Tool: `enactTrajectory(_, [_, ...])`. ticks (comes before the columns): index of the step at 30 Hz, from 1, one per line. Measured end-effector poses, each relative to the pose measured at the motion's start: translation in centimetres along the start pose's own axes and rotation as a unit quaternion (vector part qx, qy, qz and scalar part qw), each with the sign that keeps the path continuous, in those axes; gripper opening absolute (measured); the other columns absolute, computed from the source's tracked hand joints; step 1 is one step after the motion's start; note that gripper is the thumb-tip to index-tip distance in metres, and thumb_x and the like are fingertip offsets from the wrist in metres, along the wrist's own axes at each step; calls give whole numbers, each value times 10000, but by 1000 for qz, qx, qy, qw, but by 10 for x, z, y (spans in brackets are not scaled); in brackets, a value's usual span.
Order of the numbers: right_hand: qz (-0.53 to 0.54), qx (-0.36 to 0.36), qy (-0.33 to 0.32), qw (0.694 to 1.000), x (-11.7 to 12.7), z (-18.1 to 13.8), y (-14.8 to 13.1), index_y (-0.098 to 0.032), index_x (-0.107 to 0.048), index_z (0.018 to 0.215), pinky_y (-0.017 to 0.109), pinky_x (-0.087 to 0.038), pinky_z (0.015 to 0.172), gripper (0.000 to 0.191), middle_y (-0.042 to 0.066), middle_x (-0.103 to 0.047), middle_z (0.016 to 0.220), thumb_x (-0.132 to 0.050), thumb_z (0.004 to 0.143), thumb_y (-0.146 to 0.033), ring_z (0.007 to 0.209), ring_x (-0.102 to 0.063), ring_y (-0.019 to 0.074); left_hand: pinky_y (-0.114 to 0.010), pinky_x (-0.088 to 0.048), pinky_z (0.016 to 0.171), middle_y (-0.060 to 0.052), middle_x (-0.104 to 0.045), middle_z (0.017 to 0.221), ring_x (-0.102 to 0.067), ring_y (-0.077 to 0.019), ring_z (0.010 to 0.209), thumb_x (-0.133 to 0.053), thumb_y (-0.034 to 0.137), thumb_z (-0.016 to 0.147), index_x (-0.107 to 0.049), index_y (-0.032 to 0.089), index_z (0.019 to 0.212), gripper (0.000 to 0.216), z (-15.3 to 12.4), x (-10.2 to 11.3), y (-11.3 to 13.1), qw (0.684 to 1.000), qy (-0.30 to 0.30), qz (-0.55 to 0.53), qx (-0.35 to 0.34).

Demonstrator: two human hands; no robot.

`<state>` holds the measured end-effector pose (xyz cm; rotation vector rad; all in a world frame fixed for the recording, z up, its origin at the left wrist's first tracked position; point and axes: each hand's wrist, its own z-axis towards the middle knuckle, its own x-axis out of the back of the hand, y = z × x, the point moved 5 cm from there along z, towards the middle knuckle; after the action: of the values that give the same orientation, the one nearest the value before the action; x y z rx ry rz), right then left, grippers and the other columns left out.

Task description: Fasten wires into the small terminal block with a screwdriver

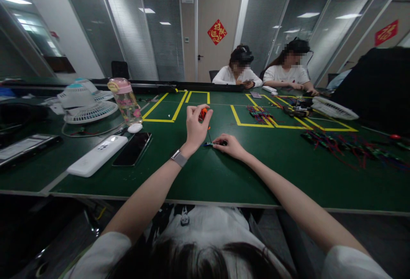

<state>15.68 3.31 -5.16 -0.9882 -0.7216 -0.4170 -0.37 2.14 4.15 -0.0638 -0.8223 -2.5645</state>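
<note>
My left hand (197, 124) is closed around the orange and black handle of a screwdriver (204, 113). The thin shaft points down, and its tip meets a small circuit board (209, 144) on the green table. My right hand (229, 145) pinches the right end of that board and holds it low on the tabletop. The fingers cover part of the board, so its full shape is hidden. A dark part shows by the right fingertips; what it is I cannot make out.
Left of my hands lie a black phone (133, 149), a white power bank (98, 156) and a pink-lided bottle (124, 99). White fans (91, 112) stand farther left. Wired circuit boards (355, 146) lie at the right. Two people (237, 71) sit across the green table (179, 180).
</note>
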Motion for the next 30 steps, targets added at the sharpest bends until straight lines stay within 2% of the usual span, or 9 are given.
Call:
enactTrajectory(4, [4,-5,-3,1000,0,0,0,-145,-766,936,298,-472,730,197,68,-666,830,-688,804,-270,751,-612,167,-317,-490,868,-71,-600,1060,-592,-175,970,-387,206,1010,-633,224,1150,284,1,-2,-1,1000,-7,-29,-10])
enactTrajectory(10, [1,0,1,1000,1,0,0,-148,-767,932,293,-467,717,195,64,-659,815,-689,805,-274,748,-609,166,-288,-499,772,-48,-579,933,-573,-164,844,-604,264,926,-677,227,1075,169,0,-1,2,1000,-13,-17,-14])
enactTrajectory(16, [-2,1,2,1000,1,0,0,-155,-767,933,287,-464,713,187,56,-659,810,-696,799,-264,742,-605,160,-295,-500,820,-59,-612,1070,-597,-158,923,-395,217,1011,-597,267,1260,325,0,-7,0,997,-50,-59,-12])
enactTrajectory(18, [-1,2,2,1000,1,0,0,-159,-768,928,283,-462,707,180,55,-662,813,-696,797,-260,738,-606,157,-286,-502,792,-45,-626,1007,-598,-151,866,-462,224,991,-606,259,1241,290,0,-7,1,997,-51,-61,-18])
enactTrajectory(22, [0,-2,5,1000,1,0,0,-167,-770,919,279,-460,700,172,52,-668,811,-702,792,-259,736,-609,155,-283,-499,762,-32,-578,897,-572,-157,814,-657,283,894,-681,235,1076,190,0,-1,3,999,-15,-14,-30])
enactTrajectory(24, [-3,-4,4,1000,1,0,0,-174,-771,918,279,-461,700,171,50,-668,809,-702,791,-265,735,-608,155,-294,-499,788,-47,-577,941,-578,-168,859,-614,298,923,-684,239,1087,188,1,0,2,1000,-8,-13,-26])
enactTrajectory(28, [-5,-2,4,1000,1,0,0,-174,-771,927,280,-462,705,182,50,-669,815,-699,794,-275,737,-606,154,-316,-487,866,-63,-626,1088,-598,-170,975,-407,224,1010,-628,261,1216,305,1,-3,1,997,-33,-63,-18])
enactTrajectory(30, [-4,-3,4,1000,1,0,1,-173,-770,932,279,-463,710,186,50,-669,819,-699,795,-277,746,-608,156,-301,-494,827,-54,-644,1052,-609,-160,917,-445,214,997,-625,253,1217,287,1,-4,2,996,-39,-74,-16])
